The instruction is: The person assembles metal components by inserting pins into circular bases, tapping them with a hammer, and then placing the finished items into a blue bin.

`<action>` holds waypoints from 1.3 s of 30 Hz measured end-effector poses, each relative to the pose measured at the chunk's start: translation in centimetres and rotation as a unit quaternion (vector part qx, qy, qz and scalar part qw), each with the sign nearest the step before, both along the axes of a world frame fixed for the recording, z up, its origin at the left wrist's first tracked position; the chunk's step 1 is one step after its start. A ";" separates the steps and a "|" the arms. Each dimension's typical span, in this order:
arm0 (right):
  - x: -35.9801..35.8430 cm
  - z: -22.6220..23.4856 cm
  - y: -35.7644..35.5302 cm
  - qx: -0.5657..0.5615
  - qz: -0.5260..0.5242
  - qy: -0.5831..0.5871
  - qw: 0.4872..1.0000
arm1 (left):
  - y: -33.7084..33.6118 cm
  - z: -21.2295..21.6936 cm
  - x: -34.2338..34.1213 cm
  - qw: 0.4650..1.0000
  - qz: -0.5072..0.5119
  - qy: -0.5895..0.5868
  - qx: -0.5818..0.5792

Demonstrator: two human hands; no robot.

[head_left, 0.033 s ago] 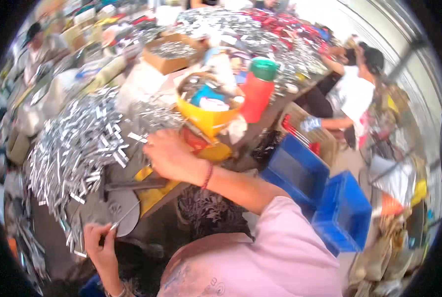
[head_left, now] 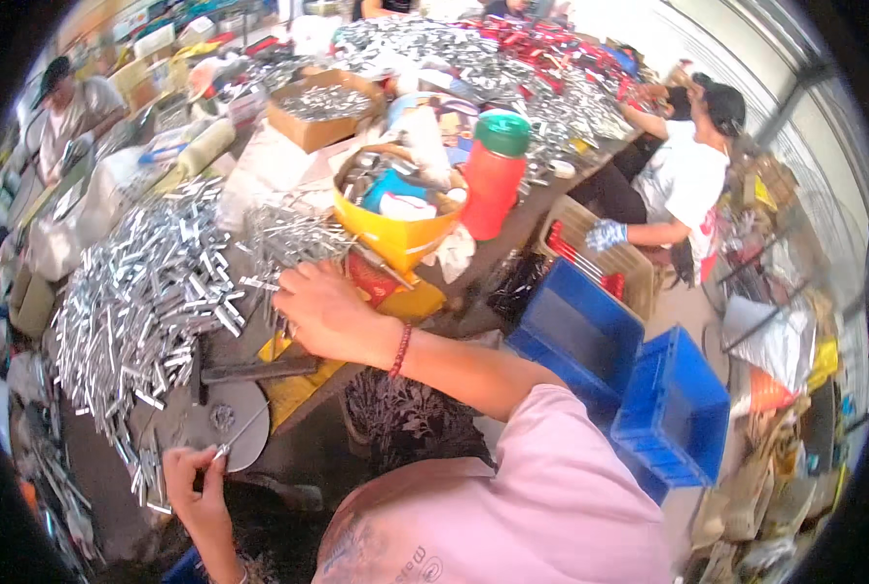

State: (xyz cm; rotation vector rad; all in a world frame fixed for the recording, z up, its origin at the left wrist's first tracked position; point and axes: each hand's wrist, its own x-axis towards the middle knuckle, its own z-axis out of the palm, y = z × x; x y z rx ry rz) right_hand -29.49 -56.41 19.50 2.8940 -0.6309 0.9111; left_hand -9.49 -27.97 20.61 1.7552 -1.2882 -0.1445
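Note:
My right hand [head_left: 327,311] lies palm down on the bench, its fingertips in a loose heap of thin metal pins [head_left: 293,238]; a red bead bracelet is on that wrist. Whether the fingers hold any pins is hidden by the back of the hand. My left hand [head_left: 196,477], low at the bench's near edge, pinches one thin metal rod [head_left: 240,436] whose tip points at a round grey metal disc [head_left: 215,419]. A large pile of short silver tubes [head_left: 152,292] spreads to the left of both hands.
A yellow bowl [head_left: 395,234] of parts and a red bottle with a green cap [head_left: 493,180] stand behind my right hand. A cardboard box [head_left: 322,112] of metal parts sits further back. Blue crates [head_left: 629,380] stand on the floor at right. Two other people [head_left: 687,185] [head_left: 74,107] work nearby.

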 end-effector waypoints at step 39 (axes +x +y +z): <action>-1.9 3.1 1.3 0.171 -0.003 0.001 0.985 | -0.9 0.7 -0.1 0.995 -0.010 0.091 0.039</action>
